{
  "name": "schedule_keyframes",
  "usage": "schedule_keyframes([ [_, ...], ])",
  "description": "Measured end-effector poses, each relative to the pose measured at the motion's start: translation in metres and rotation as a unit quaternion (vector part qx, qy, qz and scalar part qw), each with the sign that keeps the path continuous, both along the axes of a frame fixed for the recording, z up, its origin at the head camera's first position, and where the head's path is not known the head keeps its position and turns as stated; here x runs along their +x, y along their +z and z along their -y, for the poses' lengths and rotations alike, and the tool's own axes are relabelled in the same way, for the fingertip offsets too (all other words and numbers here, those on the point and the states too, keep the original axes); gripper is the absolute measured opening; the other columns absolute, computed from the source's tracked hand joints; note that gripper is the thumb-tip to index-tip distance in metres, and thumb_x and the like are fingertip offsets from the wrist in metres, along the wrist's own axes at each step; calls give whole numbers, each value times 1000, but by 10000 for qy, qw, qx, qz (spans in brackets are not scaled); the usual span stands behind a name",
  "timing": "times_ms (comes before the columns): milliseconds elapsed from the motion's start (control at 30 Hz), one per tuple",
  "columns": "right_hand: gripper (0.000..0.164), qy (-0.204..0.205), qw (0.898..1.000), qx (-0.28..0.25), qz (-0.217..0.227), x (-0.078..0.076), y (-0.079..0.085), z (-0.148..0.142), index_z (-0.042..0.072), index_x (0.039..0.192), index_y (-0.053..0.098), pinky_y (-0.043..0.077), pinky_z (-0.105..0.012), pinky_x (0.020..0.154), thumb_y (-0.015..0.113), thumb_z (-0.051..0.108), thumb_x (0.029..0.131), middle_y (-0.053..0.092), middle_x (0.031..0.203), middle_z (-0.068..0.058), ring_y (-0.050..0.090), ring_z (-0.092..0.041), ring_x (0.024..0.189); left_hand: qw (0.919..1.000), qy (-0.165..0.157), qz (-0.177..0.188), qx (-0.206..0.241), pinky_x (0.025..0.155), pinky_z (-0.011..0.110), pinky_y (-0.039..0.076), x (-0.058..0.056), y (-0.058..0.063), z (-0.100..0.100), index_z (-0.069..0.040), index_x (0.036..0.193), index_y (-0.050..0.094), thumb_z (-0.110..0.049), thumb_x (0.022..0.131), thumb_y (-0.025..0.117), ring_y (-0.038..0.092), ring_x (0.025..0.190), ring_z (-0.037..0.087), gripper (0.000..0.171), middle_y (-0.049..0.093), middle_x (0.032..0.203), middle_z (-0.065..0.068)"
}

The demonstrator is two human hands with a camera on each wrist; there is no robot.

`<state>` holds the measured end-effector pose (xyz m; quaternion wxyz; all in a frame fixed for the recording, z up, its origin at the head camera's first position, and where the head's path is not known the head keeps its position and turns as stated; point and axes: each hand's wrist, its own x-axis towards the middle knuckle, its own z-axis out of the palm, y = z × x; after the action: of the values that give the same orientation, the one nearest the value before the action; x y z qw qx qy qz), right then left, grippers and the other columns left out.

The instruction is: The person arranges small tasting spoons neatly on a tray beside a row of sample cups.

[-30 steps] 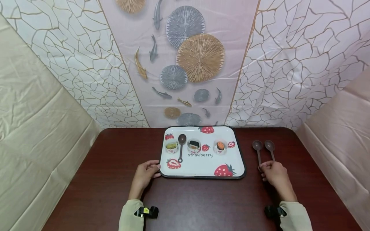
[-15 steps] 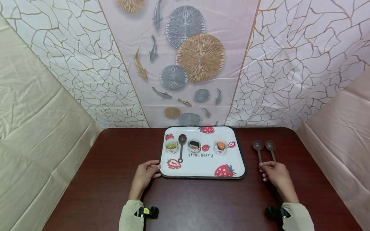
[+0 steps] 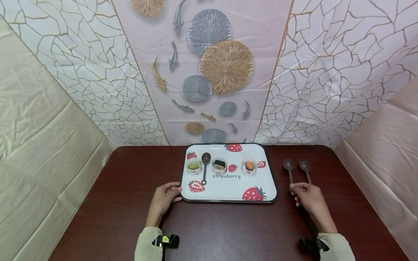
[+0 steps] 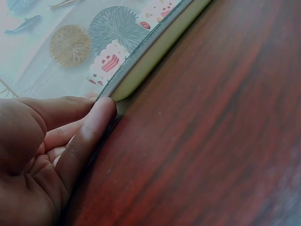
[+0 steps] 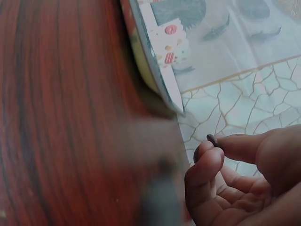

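Note:
My left hand (image 3: 163,197) grips the left rim of a white, dark-edged tray (image 3: 225,194) printed with strawberries; in the left wrist view, thumb and finger meet at that rim. At the right, my right hand (image 3: 308,199) pinches the handle end of a brown spoon (image 3: 289,165), whose ring-like tip (image 5: 212,140) shows between thumb and finger in the right wrist view. Just right of it lies a second brown spoon (image 3: 305,165), its handle end hidden behind the hand. A third spoon (image 3: 205,168) lies on the tray, bowl toward the back.
Three small paper cups stand on the tray: one with green food (image 3: 194,166), one with black-topped food (image 3: 219,166), one with orange-topped food (image 3: 249,166). The brown wooden table (image 3: 241,232) meets a patterned backdrop (image 3: 209,65) at its far edge.
My right hand and the pinched spoon have shifted slightly left, widening the gap to the second spoon. The left hand stays on the tray rim.

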<state>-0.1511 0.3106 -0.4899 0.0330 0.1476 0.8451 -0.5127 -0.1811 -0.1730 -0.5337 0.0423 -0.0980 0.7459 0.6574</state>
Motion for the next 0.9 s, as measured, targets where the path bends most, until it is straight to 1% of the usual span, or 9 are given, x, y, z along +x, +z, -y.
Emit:
schedule_keyframes([
  [133, 40, 64, 9999, 10, -80, 1, 5, 4, -13, 126, 61, 59, -28, 54, 57, 24, 111, 70, 88, -5, 59, -14, 64, 10000, -2, 0, 30, 75, 29, 68, 0, 0, 0, 6, 129, 70, -5, 99, 74, 72, 91, 18, 33, 73, 106, 17],
  [333, 41, 264, 9993, -217, -153, 3, 15, 12, -14, 130, 59, 59, -28, 55, 58, 22, 111, 70, 89, -4, 58, -11, 64, 10000, 0, 17, 25, 75, 29, 68, 0, 0, 0, 6, 130, 70, -5, 99, 74, 72, 91, 17, 33, 73, 105, 17],
  [600, 39, 321, 9968, -242, -696, 5, 31, 22, -13, 125, 62, 57, -27, 52, 62, 22, 109, 68, 84, -2, 57, -12, 60, 10000, -2, -6, 27, 75, 29, 68, 0, -1, 0, 5, 129, 70, -5, 99, 73, 73, 92, 17, 32, 73, 104, 16],
  [733, 38, 337, 9958, -155, -836, 6, 38, 26, -11, 124, 63, 55, -27, 51, 64, 24, 108, 66, 80, 3, 56, -13, 58, 10000, 4, 0, 27, 75, 29, 68, 0, -1, 0, 5, 129, 70, -5, 99, 74, 73, 92, 18, 32, 73, 104, 16],
  [900, 35, 298, 9938, -100, -1065, 5, 43, 34, -10, 120, 65, 52, -27, 48, 65, 23, 108, 64, 75, 6, 55, -13, 55, 10000, 12, 1, 10, 76, 30, 68, -1, -1, 0, 5, 129, 70, -5, 99, 74, 73, 90, 17, 32, 73, 105, 17],
])
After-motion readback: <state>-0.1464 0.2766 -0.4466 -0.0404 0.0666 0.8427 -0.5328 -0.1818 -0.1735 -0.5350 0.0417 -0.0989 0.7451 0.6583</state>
